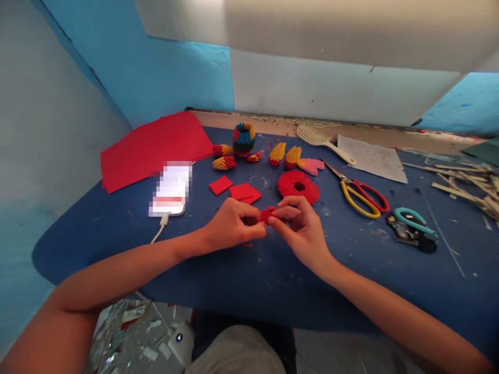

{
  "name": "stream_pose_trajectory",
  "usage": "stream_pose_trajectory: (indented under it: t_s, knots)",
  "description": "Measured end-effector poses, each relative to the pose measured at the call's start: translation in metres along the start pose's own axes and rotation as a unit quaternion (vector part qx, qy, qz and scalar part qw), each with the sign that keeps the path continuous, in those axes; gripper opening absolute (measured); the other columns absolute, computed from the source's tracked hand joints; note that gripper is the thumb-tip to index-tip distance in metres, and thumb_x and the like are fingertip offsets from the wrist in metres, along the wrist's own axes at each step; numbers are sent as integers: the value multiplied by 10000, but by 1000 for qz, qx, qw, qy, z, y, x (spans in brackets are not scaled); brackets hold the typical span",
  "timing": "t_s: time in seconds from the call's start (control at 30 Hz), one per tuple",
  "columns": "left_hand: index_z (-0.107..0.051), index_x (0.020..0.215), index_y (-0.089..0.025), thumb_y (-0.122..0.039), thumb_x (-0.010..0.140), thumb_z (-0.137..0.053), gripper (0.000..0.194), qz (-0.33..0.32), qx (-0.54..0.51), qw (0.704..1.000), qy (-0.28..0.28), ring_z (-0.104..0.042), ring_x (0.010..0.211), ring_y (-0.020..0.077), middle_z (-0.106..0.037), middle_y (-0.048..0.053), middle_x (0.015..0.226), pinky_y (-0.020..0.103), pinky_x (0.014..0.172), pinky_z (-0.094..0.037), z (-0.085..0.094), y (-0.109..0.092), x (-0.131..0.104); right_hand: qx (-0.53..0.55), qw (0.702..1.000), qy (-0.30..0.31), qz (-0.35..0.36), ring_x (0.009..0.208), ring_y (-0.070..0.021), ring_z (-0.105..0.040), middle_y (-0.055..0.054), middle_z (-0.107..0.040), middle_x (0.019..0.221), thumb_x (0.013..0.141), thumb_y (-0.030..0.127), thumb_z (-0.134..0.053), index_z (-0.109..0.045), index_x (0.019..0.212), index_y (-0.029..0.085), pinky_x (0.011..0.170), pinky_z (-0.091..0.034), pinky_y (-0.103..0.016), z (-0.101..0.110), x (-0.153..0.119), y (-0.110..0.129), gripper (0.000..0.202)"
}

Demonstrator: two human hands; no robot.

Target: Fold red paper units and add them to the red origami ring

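Observation:
Between my two hands, over the middle of the blue table, is a small piece of red paper (265, 215). My left hand (230, 223) pinches it from the left with thumb and forefinger. From the right, my right hand (304, 228) grips it between thumb and fingertips, its other fingers curled. The paper's exact fold is mostly hidden by my fingers. Just beyond lie several cut red paper rectangles (220, 185). A red ring of folded paper pieces (288, 186) with a hole in its middle rests behind my right hand.
A lit phone (171, 188) on a cable and large red sheets (152, 148) lie left. Behind stand a coloured folded-paper pot (244, 140) and yellow-red paper pieces (277, 154). Rightward are a hairbrush (314, 136), scissors (358, 197), a turquoise-handled tool (414, 221) and thin sticks (468, 189).

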State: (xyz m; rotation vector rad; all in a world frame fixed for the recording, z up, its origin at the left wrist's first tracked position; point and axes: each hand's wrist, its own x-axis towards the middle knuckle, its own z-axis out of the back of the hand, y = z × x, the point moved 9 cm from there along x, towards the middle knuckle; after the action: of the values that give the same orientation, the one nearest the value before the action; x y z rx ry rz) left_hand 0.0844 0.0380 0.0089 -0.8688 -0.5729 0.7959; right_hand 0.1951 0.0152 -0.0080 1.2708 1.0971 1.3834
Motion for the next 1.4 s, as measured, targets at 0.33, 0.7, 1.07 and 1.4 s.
stream_pose_trajectory:
  t_s: [0.33, 0.7, 1.07, 1.4]
  knots:
    - [-599, 563, -106, -172, 648, -539, 123, 135, -218, 961, 109, -539, 445, 69, -567, -24, 482, 164, 461, -446, -18, 24, 2, 59, 984, 145, -84, 703, -117, -624, 0, -671, 809, 745, 329, -649, -634, 915, 214, 648, -498, -249, -15, 8, -15, 206]
    - [-615, 779, -106, -322, 786, -573, 220, 144, -247, 952, 110, -605, 587, 87, -667, 41, 694, 139, 446, -420, -20, 23, 2, -270, 930, 38, 245, 985, -202, -576, -48, -614, 1046, 761, 177, -619, -692, 822, 271, 847, -458, -381, 8, 2, 43, 133]
    - [-649, 742, -109, -212, 765, -582, 125, 52, -109, 993, -10, -569, 577, 63, -645, 5, 664, 141, 512, -430, 5, 9, 1, -40, 997, 63, 11, 719, -148, -671, -14, -703, 795, 732, 240, -669, -630, 872, 208, 654, -540, -276, 1, 9, 7, 148]
    - [-645, 778, -115, -246, 841, -497, 207, 4, -44, 998, 41, -549, 567, 55, -644, 7, 669, 124, 470, -376, -5, 7, 3, -45, 996, 71, -30, 603, -126, -644, -4, -692, 687, 727, 282, -647, -651, 783, 187, 557, -510, -242, 2, 9, 3, 110]
